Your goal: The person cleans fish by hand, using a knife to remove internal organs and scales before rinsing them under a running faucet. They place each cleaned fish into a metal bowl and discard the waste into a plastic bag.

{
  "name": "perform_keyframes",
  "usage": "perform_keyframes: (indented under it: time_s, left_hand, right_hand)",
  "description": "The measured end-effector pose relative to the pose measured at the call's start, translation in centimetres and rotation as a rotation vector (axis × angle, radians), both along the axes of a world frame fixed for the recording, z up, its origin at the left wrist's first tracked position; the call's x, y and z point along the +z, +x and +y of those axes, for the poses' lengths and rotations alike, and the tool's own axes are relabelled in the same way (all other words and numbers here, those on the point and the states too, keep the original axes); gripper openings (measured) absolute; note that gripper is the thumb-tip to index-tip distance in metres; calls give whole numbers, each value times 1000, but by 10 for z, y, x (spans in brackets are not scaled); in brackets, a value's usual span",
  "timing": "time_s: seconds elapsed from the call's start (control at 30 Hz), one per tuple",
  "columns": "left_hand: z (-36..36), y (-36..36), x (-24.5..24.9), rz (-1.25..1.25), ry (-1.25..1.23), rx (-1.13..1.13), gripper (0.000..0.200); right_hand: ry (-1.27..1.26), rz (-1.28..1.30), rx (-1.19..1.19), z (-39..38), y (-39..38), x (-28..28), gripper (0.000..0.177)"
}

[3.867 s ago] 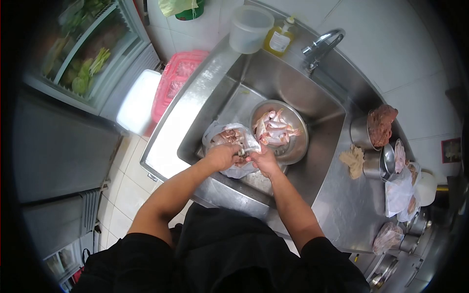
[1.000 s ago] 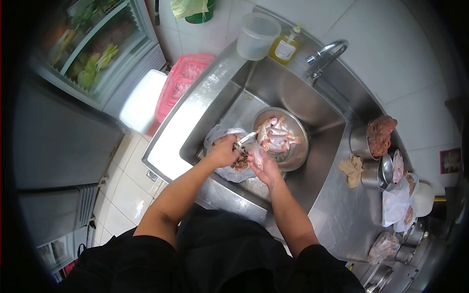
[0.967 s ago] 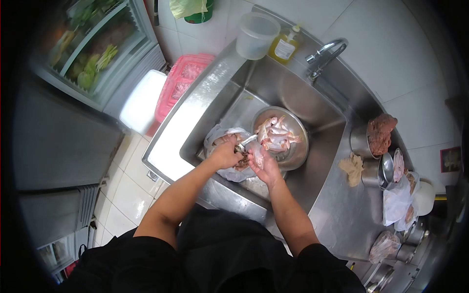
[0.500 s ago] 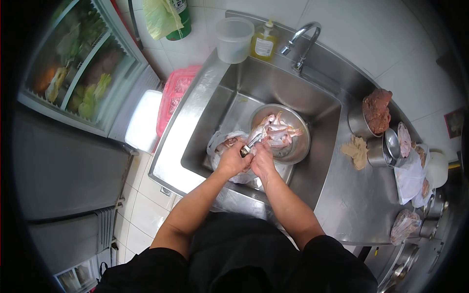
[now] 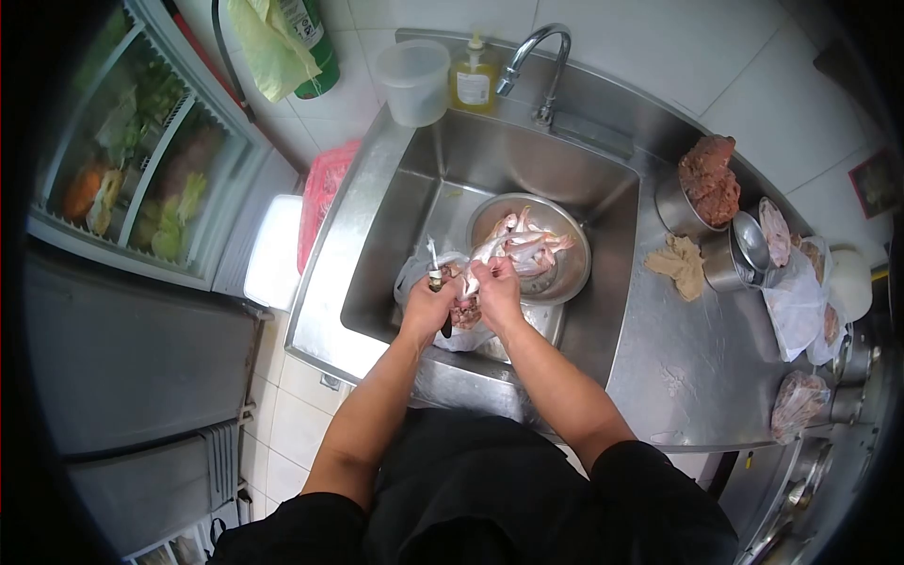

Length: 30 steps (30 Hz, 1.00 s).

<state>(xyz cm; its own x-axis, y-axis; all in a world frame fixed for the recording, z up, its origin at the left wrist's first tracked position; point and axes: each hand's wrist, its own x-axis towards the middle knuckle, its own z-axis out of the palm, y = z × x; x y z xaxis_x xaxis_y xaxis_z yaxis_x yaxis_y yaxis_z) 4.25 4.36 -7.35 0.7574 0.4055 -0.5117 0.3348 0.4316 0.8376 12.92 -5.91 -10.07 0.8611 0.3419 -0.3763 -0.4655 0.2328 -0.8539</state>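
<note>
Three things line the far left as I look on: a glass-fronted fridge (image 5: 141,141) with leafy greens inside, a yellow-green bag (image 5: 273,47) hanging against a green container (image 5: 318,75), and a white box (image 5: 275,250) beside a pink crate (image 5: 325,193). A translucent tub (image 5: 412,83) sits on the far left corner of the steel sink (image 5: 603,292).

Within the basin, towards its near left corner, lies an open plastic bag (image 5: 410,275) with pinkish-brown pieces (image 5: 464,315) in it. Over it, the left hand (image 5: 428,306) is curled around a dark-handled metal tool (image 5: 433,264), tip pointing to the far edge. A yellow soap bottle (image 5: 473,83) stands at that edge, next to the tub.

Between the two hands is a small pale fish (image 5: 471,281); the right hand (image 5: 499,287) pinches it with bent fingers. Just beyond, a round metal bowl (image 5: 576,273) holds a heap of pinkish fish (image 5: 535,247), and a curved faucet (image 5: 565,47) rises from the far edge.

Right of the basin, on the counter (image 5: 683,386), I see a crumpled beige cloth (image 5: 676,266), a steel pot (image 5: 673,209) topped with ground meat (image 5: 711,179), a smaller pot (image 5: 723,268), and white plastic bags (image 5: 793,311); another clear bag (image 5: 800,405) lies at its near right corner.
</note>
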Motion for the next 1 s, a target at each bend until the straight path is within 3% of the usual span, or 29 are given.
perform_keyframes:
  time_s: [0.07,0.17,0.27,0.47,0.6,0.7,0.83,1.0]
  left_hand:
    - [-4,-1,2,-63,121,-56,38]
    - [-8,-3,15,-4,328,-117,21]
    - [-2,-3,12,-3,87,-172,20]
    - [-6,-6,13,-21,-229,105,15]
    - [-8,-8,9,-33,-299,117,16]
    - [-3,-12,-3,-92,-360,83,17]
    - [-1,-14,-2,-130,-349,140,17]
    - [-5,-15,-6,-146,-326,261,13]
  right_hand:
    - [-103,-101,18,-2,-3,3,17]
    - [-204,-166,71,-4,-11,30,19]
    - [-198,-191,75,-2,-10,17,20]
    - [-89,-19,65,-5,-10,40,22]
    - [-136,-64,135,-9,-6,40,24]
    - [-16,-142,364,-9,6,21,26]
    - [-161,-190,487,-10,1,24,42]
    - [-195,-175,524,-4,-7,21,37]
